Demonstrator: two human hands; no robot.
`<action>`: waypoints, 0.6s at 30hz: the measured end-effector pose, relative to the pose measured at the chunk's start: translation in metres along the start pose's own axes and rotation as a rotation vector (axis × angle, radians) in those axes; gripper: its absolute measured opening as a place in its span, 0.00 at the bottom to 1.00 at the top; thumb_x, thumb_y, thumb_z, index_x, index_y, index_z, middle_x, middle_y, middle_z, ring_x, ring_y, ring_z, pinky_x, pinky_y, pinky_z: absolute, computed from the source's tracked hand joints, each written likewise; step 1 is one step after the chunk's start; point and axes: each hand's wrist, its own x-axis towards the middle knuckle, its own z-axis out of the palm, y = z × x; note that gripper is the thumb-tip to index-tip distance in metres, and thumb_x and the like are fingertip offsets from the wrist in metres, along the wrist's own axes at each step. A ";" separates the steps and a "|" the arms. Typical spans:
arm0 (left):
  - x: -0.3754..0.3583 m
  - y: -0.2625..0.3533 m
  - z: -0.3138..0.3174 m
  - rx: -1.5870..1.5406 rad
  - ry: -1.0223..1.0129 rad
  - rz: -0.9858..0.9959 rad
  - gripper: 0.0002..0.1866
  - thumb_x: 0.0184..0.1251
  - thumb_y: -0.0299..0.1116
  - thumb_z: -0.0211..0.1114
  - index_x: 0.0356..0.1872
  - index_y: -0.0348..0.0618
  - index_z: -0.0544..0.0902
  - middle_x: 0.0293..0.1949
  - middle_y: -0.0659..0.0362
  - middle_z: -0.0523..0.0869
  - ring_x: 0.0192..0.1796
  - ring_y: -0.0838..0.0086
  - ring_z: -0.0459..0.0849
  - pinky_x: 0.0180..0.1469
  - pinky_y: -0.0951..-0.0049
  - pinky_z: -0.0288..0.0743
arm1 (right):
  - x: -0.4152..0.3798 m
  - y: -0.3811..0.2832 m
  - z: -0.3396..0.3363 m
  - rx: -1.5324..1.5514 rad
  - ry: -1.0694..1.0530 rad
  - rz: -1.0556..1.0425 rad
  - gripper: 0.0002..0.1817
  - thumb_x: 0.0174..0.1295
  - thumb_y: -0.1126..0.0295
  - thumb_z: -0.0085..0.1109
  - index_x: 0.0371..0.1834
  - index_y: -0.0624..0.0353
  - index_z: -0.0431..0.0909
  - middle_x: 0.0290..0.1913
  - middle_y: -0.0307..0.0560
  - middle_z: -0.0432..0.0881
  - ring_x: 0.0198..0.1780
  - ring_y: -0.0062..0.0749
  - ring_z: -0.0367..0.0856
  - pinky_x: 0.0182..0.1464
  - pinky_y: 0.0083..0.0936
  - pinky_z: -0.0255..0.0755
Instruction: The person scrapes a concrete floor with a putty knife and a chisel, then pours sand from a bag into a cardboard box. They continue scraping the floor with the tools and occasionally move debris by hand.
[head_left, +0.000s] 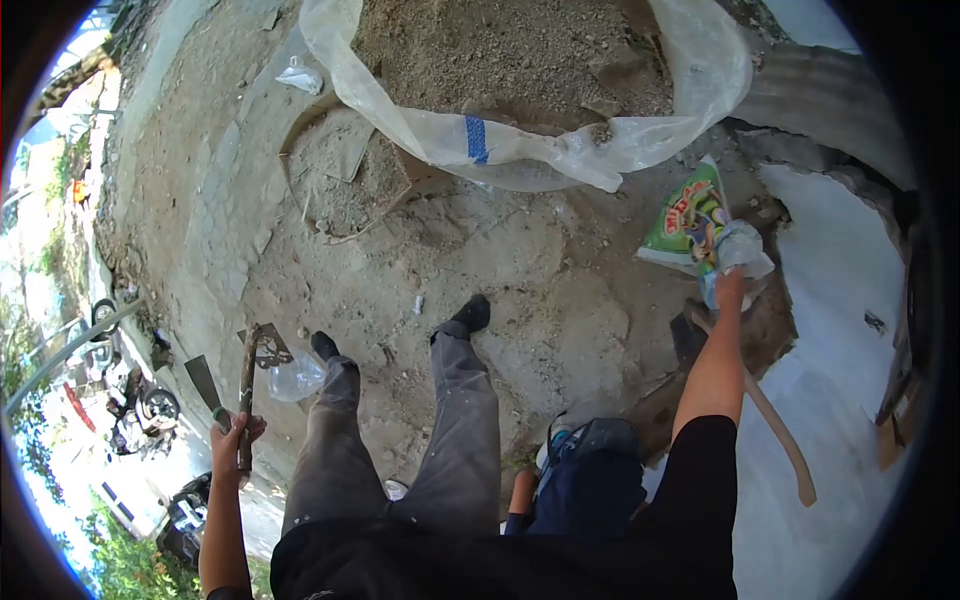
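On the left, my left hand (238, 435) is closed around the handles of two tools. One is a flat-bladed scraper (203, 385) with a green handle; the other has a rough wooden handle (246, 400) and a flat, worn metal head (268, 347). My right hand (731, 287) reaches out to the right, gripping a green printed plastic bag (690, 220) bunched with clear plastic. Below that hand, a curved wooden handle (775, 420) runs from a dark metal blade (688, 338) on the ground.
Ahead lies a large white sack (400, 120) opened around sandy soil (500, 60). A round container (300, 150) of grey sand stands beside it. A clear plastic bag (297, 378) lies by my foot. A dark blue bundle (590, 480) is near my right leg. Motorbikes (160, 405) stand far left.
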 end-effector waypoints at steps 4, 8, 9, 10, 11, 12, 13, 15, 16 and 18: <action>-0.022 0.017 0.020 0.029 0.063 0.016 0.13 0.68 0.33 0.66 0.37 0.35 0.72 0.33 0.45 0.86 0.36 0.59 0.89 0.45 0.61 0.86 | 0.026 -0.022 0.015 -0.010 0.020 0.123 0.25 0.65 0.63 0.58 0.59 0.69 0.70 0.53 0.65 0.78 0.57 0.60 0.76 0.57 0.45 0.72; -0.041 0.059 0.031 0.113 -0.013 0.048 0.12 0.66 0.31 0.68 0.35 0.38 0.72 0.31 0.47 0.86 0.34 0.60 0.89 0.43 0.60 0.86 | 0.034 -0.010 0.002 0.094 0.193 0.155 0.31 0.61 0.58 0.62 0.64 0.63 0.67 0.59 0.62 0.74 0.61 0.58 0.72 0.62 0.48 0.67; -0.049 0.073 0.029 0.163 -0.005 0.039 0.13 0.65 0.32 0.69 0.34 0.37 0.72 0.30 0.48 0.85 0.33 0.61 0.88 0.41 0.61 0.86 | 0.011 -0.015 -0.007 0.034 0.337 0.173 0.35 0.59 0.57 0.64 0.67 0.60 0.65 0.62 0.59 0.71 0.63 0.57 0.69 0.63 0.48 0.66; -0.056 0.086 0.026 0.206 0.000 0.031 0.14 0.64 0.33 0.70 0.34 0.37 0.72 0.29 0.49 0.85 0.32 0.62 0.88 0.39 0.62 0.86 | -0.015 -0.024 -0.018 -0.025 0.480 0.198 0.38 0.57 0.56 0.66 0.69 0.57 0.63 0.65 0.57 0.69 0.65 0.56 0.67 0.64 0.48 0.65; -0.062 0.100 0.009 0.319 -0.017 0.026 0.16 0.62 0.35 0.72 0.35 0.36 0.73 0.29 0.50 0.85 0.28 0.65 0.87 0.31 0.66 0.84 | -0.037 -0.041 -0.030 -0.095 0.675 0.198 0.42 0.55 0.55 0.67 0.72 0.53 0.60 0.67 0.54 0.66 0.66 0.54 0.65 0.64 0.48 0.64; -0.065 0.114 -0.012 0.395 -0.056 0.034 0.18 0.59 0.37 0.74 0.33 0.37 0.73 0.29 0.51 0.84 0.24 0.67 0.85 0.26 0.69 0.80 | -0.047 -0.057 -0.048 -0.079 0.694 0.225 0.42 0.55 0.55 0.67 0.72 0.53 0.60 0.67 0.54 0.66 0.66 0.54 0.65 0.64 0.48 0.64; -0.074 0.132 -0.028 0.394 -0.060 0.090 0.18 0.58 0.36 0.74 0.31 0.38 0.72 0.25 0.54 0.82 0.22 0.70 0.83 0.23 0.71 0.78 | -0.053 -0.064 -0.079 -0.120 0.757 0.033 0.42 0.54 0.56 0.67 0.73 0.50 0.59 0.67 0.53 0.66 0.66 0.53 0.65 0.64 0.47 0.64; -0.097 0.179 -0.068 0.510 -0.033 0.083 0.20 0.55 0.38 0.76 0.30 0.40 0.71 0.20 0.55 0.80 0.19 0.71 0.82 0.21 0.71 0.78 | -0.027 -0.059 -0.147 -0.175 0.929 -0.155 0.42 0.55 0.58 0.67 0.74 0.46 0.59 0.67 0.52 0.66 0.66 0.51 0.65 0.63 0.46 0.65; -0.097 0.187 -0.123 0.486 -0.070 0.103 0.20 0.54 0.38 0.77 0.29 0.38 0.73 0.20 0.53 0.81 0.18 0.71 0.82 0.21 0.70 0.78 | 0.005 -0.052 -0.189 -0.206 1.026 -0.146 0.41 0.55 0.59 0.66 0.74 0.43 0.59 0.67 0.52 0.66 0.65 0.52 0.65 0.63 0.46 0.65; -0.106 0.242 -0.140 0.755 -0.091 0.101 0.17 0.55 0.35 0.76 0.29 0.36 0.76 0.21 0.53 0.80 0.18 0.73 0.81 0.21 0.71 0.77 | 0.040 -0.028 -0.284 -0.200 1.322 -0.228 0.39 0.56 0.60 0.66 0.73 0.42 0.61 0.66 0.51 0.67 0.64 0.49 0.68 0.63 0.46 0.66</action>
